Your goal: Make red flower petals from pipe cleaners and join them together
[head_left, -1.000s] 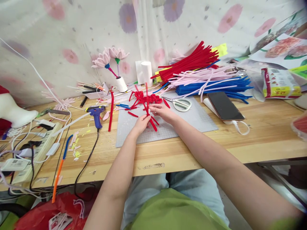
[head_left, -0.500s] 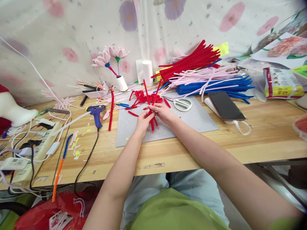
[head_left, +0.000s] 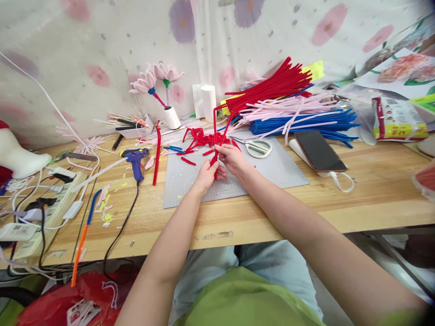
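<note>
Red pipe cleaners [head_left: 215, 129] stand up between my two hands, over a grey cutting mat [head_left: 265, 174]. My left hand [head_left: 206, 175] pinches their lower part, where they come together. Just above and to the right, my right hand [head_left: 229, 158] has its thumb and finger closed on the same stems. Two long ends point upward and spread apart. Behind my hands lies a heap of curled red pipe cleaner pieces [head_left: 197, 136], with a few short red pieces on the mat. Scissors [head_left: 258, 148] with pale handles rest to the right of the heap.
Bundles of red [head_left: 268, 88], pink and blue pipe cleaners [head_left: 299, 123] lie at the back right, beside a phone [head_left: 320, 150]. To the left are a blue glue gun [head_left: 137, 164] with its cord and a power strip [head_left: 54, 213]. Pink flowers stand in a white holder [head_left: 172, 118].
The red stems have turned in my hands, and their upper ends now stand differently. My right hand has turned a little, its lower fingers now showing beside my left hand.
</note>
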A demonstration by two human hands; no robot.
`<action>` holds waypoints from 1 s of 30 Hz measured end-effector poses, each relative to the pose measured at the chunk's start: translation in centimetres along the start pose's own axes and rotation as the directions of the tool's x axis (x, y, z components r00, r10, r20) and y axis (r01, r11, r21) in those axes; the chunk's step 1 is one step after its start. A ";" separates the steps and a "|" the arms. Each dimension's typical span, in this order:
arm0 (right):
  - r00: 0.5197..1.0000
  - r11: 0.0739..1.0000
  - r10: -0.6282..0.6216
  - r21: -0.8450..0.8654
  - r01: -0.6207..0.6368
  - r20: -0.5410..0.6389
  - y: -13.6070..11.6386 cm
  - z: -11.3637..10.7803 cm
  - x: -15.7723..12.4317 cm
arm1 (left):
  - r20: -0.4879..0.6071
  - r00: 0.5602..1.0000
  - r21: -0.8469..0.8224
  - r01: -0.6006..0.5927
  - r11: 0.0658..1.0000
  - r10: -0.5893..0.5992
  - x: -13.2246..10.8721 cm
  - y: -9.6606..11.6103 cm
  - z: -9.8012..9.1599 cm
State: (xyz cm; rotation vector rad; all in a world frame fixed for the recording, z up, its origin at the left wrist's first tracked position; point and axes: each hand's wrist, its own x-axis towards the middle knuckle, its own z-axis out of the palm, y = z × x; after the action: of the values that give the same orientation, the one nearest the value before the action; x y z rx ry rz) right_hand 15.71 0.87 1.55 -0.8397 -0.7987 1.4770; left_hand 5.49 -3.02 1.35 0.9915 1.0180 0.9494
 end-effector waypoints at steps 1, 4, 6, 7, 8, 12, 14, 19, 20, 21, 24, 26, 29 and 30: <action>1.000 1.000 0.007 0.017 -0.007 0.008 0.0 0.0 0.0 | 0.016 1.000 0.006 -0.001 1.000 0.001 -0.1 0.0 0.0; 0.993 0.996 0.073 0.044 -0.078 0.093 0.0 -0.4 0.2 | 0.081 0.996 0.004 -0.027 1.000 0.026 -0.4 0.0 -0.2; 0.981 0.991 0.117 0.043 -0.125 0.153 -0.1 -0.7 0.3 | 0.106 0.993 -0.030 -0.049 0.998 0.052 -0.7 0.0 -0.4; 0.978 0.989 0.129 0.047 -0.138 0.163 -0.2 -0.8 0.3 | 0.109 0.992 -0.050 -0.050 0.997 0.055 -0.7 0.0 -0.5; 0.978 0.988 0.135 0.054 -0.145 0.158 -0.3 -0.8 0.3 | 0.108 0.993 -0.067 -0.044 0.997 0.051 -0.8 0.0 -0.5; 0.983 0.980 0.157 0.104 -0.167 0.098 -0.5 -0.8 0.2 | 0.087 0.995 -0.089 -0.032 0.996 0.040 -0.8 0.0 -0.4; 0.985 0.979 0.155 0.126 -0.162 0.070 -0.5 -0.6 0.2 | 0.077 0.996 -0.082 -0.044 0.996 0.050 -0.7 0.0 -0.2; 0.991 0.988 0.137 0.067 -0.137 0.002 -0.3 -0.6 0.5 | 0.067 0.997 -0.035 -0.041 0.999 0.044 -0.7 0.0 0.2; 0.991 0.990 0.133 0.056 -0.132 -0.008 -0.3 -0.7 0.5 | 0.069 0.997 -0.027 -0.039 0.999 0.041 -0.7 0.0 0.2; 0.992 0.990 0.129 0.051 -0.128 -0.017 -0.3 -0.7 0.5 | 0.075 0.996 -0.022 -0.037 0.999 0.039 -0.7 0.0 0.2; 0.990 0.989 0.137 0.062 -0.134 -0.044 -0.4 -0.5 0.4 | 0.094 0.995 -0.018 -0.025 1.000 0.027 -0.6 0.1 0.1; 0.985 0.984 0.160 0.095 -0.153 -0.071 -0.5 -0.4 0.3 | 0.100 0.995 -0.017 -0.013 1.000 0.015 -0.6 0.2 0.1; 0.975 0.974 0.191 0.146 -0.174 -0.115 -0.6 -0.4 0.3 | 0.102 0.995 -0.030 0.015 0.999 -0.012 -0.6 0.4 0.2; 0.974 0.972 0.195 0.154 -0.176 -0.114 -0.5 -0.4 0.3 | 0.109 0.994 -0.041 0.025 0.999 -0.020 -0.6 0.3 0.3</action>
State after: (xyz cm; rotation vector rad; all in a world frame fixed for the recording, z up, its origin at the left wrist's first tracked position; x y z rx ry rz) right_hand 16.32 1.25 1.72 -0.9097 -0.5221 1.6067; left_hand 5.54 -3.53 1.86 0.9837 0.9127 0.8854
